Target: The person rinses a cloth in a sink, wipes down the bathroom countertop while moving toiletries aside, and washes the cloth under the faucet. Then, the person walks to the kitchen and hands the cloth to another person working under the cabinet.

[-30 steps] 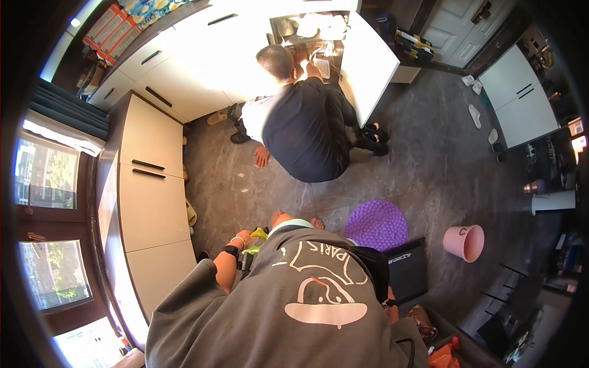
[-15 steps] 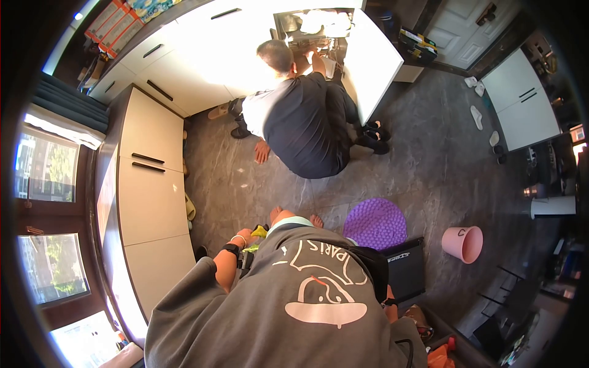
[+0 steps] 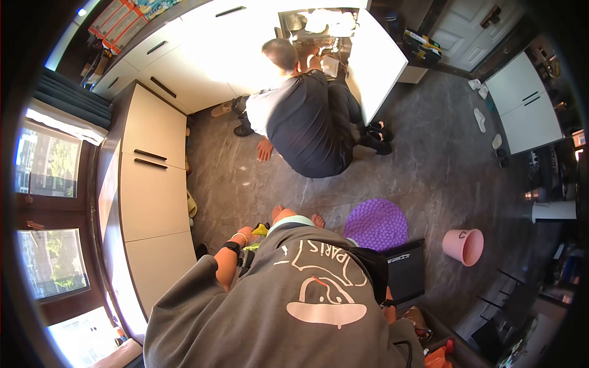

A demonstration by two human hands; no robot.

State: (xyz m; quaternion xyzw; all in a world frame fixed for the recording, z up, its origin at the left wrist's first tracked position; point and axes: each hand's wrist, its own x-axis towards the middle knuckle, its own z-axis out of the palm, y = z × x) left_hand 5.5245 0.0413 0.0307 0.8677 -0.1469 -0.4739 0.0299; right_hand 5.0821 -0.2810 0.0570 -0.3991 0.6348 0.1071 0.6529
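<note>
At the lower left, my left hand is closed against a yellow-green thing with a dark part. Its kind is unclear, as my shirt and leg cover much of it. A pale bracelet and a black watch are on that wrist. Of my right hand, only a strip of skin shows beside the shirt's right edge, near a black flat panel. Its fingers are hidden.
A person squats ahead, one hand on the floor and one reaching into an open cabinet. A white door swings out beside them. A purple textured round seat and a pink bucket stand to the right.
The whole view has shifted slightly to the right. The squatting person's reaching arm has moved a little inside the cabinet. My left hand keeps its place on the yellow-green thing.
</note>
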